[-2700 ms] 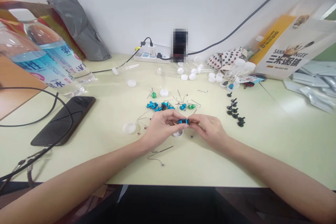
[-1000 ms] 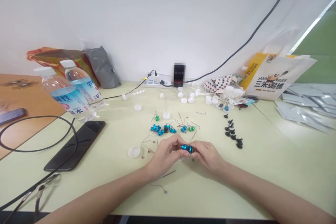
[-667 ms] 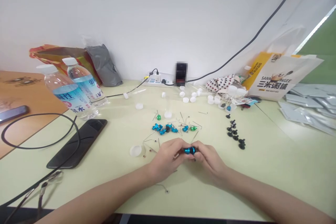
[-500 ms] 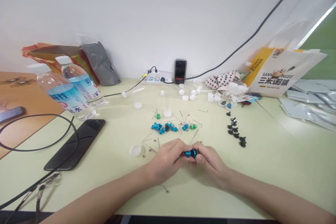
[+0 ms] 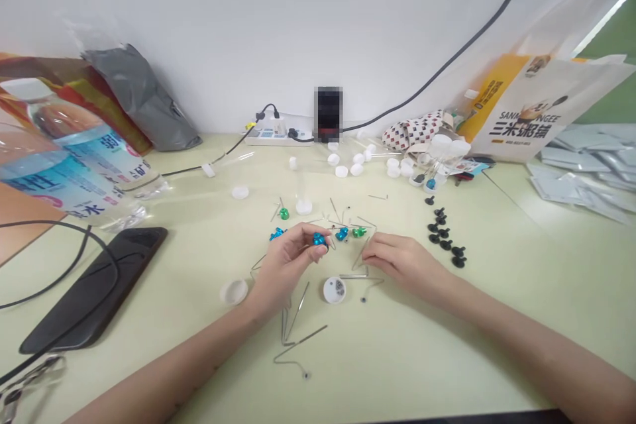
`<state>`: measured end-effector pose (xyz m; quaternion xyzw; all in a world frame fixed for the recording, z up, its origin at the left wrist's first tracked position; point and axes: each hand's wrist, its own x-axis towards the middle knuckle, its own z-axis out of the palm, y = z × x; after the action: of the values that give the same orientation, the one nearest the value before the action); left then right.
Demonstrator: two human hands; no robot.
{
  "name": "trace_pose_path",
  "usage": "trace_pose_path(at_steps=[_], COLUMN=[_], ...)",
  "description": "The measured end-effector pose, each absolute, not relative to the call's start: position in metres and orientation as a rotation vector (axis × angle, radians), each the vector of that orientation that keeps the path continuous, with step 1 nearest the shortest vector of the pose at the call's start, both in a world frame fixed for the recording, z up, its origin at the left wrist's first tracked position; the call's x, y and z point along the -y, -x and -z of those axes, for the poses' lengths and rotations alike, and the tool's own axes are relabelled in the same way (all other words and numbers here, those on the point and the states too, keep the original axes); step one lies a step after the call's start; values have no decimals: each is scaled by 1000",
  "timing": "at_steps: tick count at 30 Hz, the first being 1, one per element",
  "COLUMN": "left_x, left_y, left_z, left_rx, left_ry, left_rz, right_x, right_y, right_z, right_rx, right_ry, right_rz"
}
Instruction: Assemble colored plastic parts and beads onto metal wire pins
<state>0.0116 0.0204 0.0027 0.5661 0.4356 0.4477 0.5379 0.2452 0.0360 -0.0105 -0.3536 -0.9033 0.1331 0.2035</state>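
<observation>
My left hand [image 5: 284, 260] pinches a small shiny blue metal fitting [image 5: 319, 239] between thumb and fingers, above the middle of the table. Further right, my right hand [image 5: 405, 262] hangs low with its fingertips pressed together among thin bent metal wires [image 5: 366, 271]; whatever they grip, if anything, is hidden. Between and below the hands lies a white cap [image 5: 334, 290] holding tiny metal bits. Another blue fitting [image 5: 342, 233] and a green one [image 5: 359, 232] rest between the hands. More blue fittings [image 5: 277, 234] show partly behind my left hand.
Several black disc-like pieces [image 5: 446, 245] lie at right. White caps [image 5: 341, 171] and clear tubes are scattered at the back. Bent wires [image 5: 293, 344] lie in front. A phone [image 5: 99, 288], water bottles [image 5: 104, 146] and a loose cable occupy the left; a paper bag [image 5: 536, 106] stands back right.
My hands were together around a blue-and-black piece; they are now apart, the left raised with a blue fitting, the right among the wires. The view has shifted, and the cap of metal bits shows.
</observation>
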Motion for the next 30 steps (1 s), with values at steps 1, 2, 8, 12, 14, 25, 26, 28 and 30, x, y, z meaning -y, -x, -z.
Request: trace_pose_path(at_steps=[1, 2, 8, 12, 14, 25, 26, 28, 30], left_x=[-21, -21, -19, -22, -24, -21, -22, -23, -23], left_y=[-11, -11, -13, -12, -11, -12, -12, -11, -11], left_z=[-2, -2, -2, -1, 0, 2, 3, 6, 8], left_rx=[-1043, -1040, -1036, -1082, -1100, -1216, -1218, -1226, -1253], left_ry=[-1329, -1305, -1267, -1324, -1327, -1529, -1567, -1664, -1770], left_rz=[-1047, -1029, -947, -896, -883, -897, -884, -859, -833], right_x=[-35, -33, -24, -22, -21, -23, -23, -21, -19], right_y=[-245, -245, -247, -249, -250, -251, -250, -246, -241], right_z=[9, 7, -10, -7, -5, -22, -18, -11, -4], right_rx=[2556, 2591, 2906, 2985, 2974, 1917, 1770, 1531, 1313], right_ry=[983, 976, 800, 674, 655, 856, 828, 772, 730], right_rz=[-371, -375, -355, -216, -255, -1863, -1929, -1991, -2037])
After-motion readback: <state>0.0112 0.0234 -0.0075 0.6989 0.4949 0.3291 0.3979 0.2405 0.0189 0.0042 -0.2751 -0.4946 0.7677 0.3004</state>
